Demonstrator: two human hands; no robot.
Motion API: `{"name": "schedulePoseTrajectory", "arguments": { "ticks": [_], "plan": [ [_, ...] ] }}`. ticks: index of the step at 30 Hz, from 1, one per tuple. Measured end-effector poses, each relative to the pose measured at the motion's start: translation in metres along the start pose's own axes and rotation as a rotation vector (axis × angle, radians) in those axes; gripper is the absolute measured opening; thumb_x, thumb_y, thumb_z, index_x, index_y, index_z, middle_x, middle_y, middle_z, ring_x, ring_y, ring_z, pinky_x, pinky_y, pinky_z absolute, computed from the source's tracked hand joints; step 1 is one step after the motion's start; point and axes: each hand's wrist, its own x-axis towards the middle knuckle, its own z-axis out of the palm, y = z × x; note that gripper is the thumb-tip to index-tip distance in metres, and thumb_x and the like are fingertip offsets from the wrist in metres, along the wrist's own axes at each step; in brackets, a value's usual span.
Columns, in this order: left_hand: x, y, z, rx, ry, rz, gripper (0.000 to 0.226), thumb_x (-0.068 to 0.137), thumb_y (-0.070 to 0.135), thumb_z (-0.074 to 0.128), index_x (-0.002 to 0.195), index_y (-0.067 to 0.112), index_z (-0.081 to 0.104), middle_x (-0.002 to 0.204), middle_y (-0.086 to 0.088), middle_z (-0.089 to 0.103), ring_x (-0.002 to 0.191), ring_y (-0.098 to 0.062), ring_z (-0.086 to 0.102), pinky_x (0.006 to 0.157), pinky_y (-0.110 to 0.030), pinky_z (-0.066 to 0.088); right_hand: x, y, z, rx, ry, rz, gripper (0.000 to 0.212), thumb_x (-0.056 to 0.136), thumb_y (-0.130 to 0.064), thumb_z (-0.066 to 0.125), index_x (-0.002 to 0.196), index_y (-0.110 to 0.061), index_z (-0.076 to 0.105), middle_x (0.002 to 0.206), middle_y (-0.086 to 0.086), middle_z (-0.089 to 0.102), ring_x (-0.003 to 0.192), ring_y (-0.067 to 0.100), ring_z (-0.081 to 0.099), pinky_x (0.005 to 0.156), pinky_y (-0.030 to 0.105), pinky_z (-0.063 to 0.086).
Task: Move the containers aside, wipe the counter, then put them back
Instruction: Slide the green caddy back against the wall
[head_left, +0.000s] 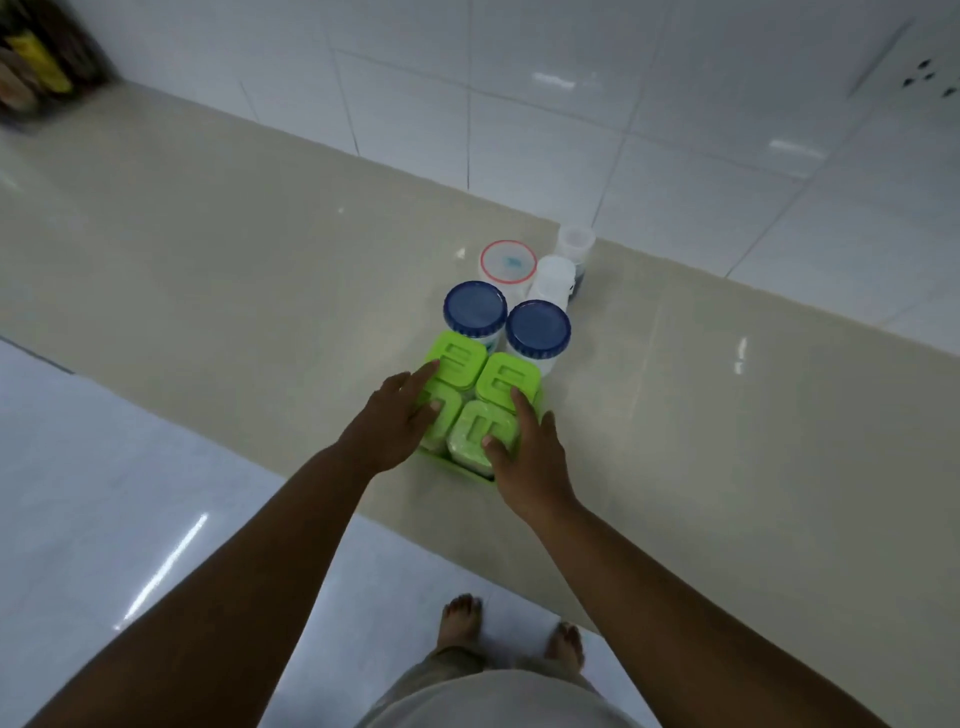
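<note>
counter bare leftward | left hand, right hand flank green set

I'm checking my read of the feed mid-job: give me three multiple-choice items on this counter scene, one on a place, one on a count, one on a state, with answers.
1. Where do the two blue-lidded jars stand relative to the green-lidded containers?
A. Behind them, toward the wall
B. In front, at the counter edge
C. Stacked on top

2. How many green lids show?
A. Two
B. Four
C. Six

3. What are the hands doing?
A. Hanging clear of everything
B. Wiping with a cloth
C. Resting on the green set, one at each side

Answers:
1 A: the jars sit on the wall side of the green set.
2 B: the lids form a two-by-two block.
3 C: the left hand and right hand both touch the lids; no cloth shows.
</note>
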Motion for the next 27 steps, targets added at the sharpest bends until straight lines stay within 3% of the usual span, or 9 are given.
{"name": "schedulePoseTrajectory", "arguments": {
  "ticks": [5,7,10,12,14,17,22,25,27],
  "plan": [
    [0.007,-0.002,-0.008,-0.242,-0.08,-0.012,0.063,0.087,0.049,0.056,0.145,0.037,0.035,0.139,-0.005,0.052,0.129,-0.019,0.047,0.109,-0.035,0.038,0.003,0.0,0.0,0.04,0.026,0.007,0.069,0.088,-0.033,0.06,0.146,-0.037,0.023,0.143,0.009,0.045,0.126,0.03,0.048,0.1,0.032,0.039],
    [0.007,0.001,-0.01,-0.282,-0.079,-0.001,0.057,0.092,0.029,0.062,0.144,0.028,0.039,0.131,0.003,0.057,0.115,-0.006,0.055,0.097,-0.021,0.041,0.003,0.001,-0.003,0.046,0.014,0.015,0.069,0.087,-0.033,0.061,0.146,-0.036,0.024,0.141,0.008,0.046,0.125,0.029,0.049,0.099,0.031,0.038],
    [0.004,0.008,-0.01,-0.312,-0.074,0.079,0.058,0.088,0.029,0.064,0.141,0.019,0.043,0.113,0.005,0.063,0.09,0.014,0.059,0.08,-0.006,0.045,-0.004,0.007,-0.009,0.043,0.011,-0.014,0.071,0.086,-0.033,0.063,0.146,-0.035,0.026,0.139,0.01,0.046,0.125,0.028,0.048,0.1,0.032,0.038],
    [-0.004,0.013,-0.007,-0.299,-0.112,0.123,0.061,0.086,0.032,0.066,0.142,0.022,0.042,0.113,0.004,0.061,0.093,0.013,0.057,0.08,-0.003,0.039,-0.018,0.017,-0.017,0.055,0.036,-0.034,0.071,0.084,-0.032,0.065,0.145,-0.033,0.029,0.137,0.009,0.048,0.123,0.025,0.049,0.098,0.03,0.038],
    [-0.013,0.019,0.0,-0.243,-0.174,0.116,0.066,0.085,0.041,0.067,0.143,0.038,0.036,0.117,0.002,0.056,0.104,-0.002,0.052,0.089,-0.014,0.038,-0.033,0.03,-0.031,0.077,0.064,-0.039,0.07,0.083,-0.031,0.067,0.144,-0.035,0.032,0.136,0.005,0.049,0.123,0.021,0.049,0.096,0.026,0.038],
    [-0.021,0.039,0.015,-0.203,-0.288,0.127,0.07,0.078,0.059,0.061,0.138,0.058,0.025,0.115,-0.002,0.053,0.101,-0.013,0.051,0.087,-0.022,0.041,-0.051,0.056,-0.059,0.079,0.081,-0.023,0.068,0.082,-0.032,0.069,0.141,-0.041,0.035,0.135,-0.001,0.051,0.122,0.016,0.05,0.096,0.024,0.039],
    [-0.012,0.095,0.052,-0.309,-0.374,0.15,0.079,0.079,0.039,0.074,0.138,0.058,0.024,0.121,0.0,0.047,0.112,-0.016,0.051,0.092,-0.024,0.048,-0.061,0.092,-0.111,0.04,0.138,-0.014,0.069,0.082,-0.03,0.07,0.14,-0.044,0.033,0.131,-0.006,0.052,0.117,0.013,0.052,0.095,0.024,0.04],
    [0.006,0.133,0.065,-0.339,-0.375,0.154,0.082,0.081,0.029,0.076,0.14,0.051,0.025,0.121,0.003,0.047,0.114,-0.009,0.05,0.097,-0.022,0.044,-0.049,0.108,-0.145,0.033,0.172,0.008,0.07,0.082,-0.031,0.071,0.139,-0.046,0.034,0.132,-0.006,0.055,0.114,0.015,0.057,0.097,0.031,0.046],
    [0.025,0.158,0.07,-0.395,-0.364,0.154,0.079,0.082,0.019,0.075,0.142,0.042,0.029,0.112,0.019,0.048,0.099,0.014,0.054,0.082,-0.007,0.046,-0.034,0.115,-0.168,0.036,0.187,0.032,0.069,0.081,-0.034,0.071,0.138,-0.049,0.034,0.128,-0.003,0.059,0.11,0.017,0.062,0.096,0.033,0.048]
  ]
}}
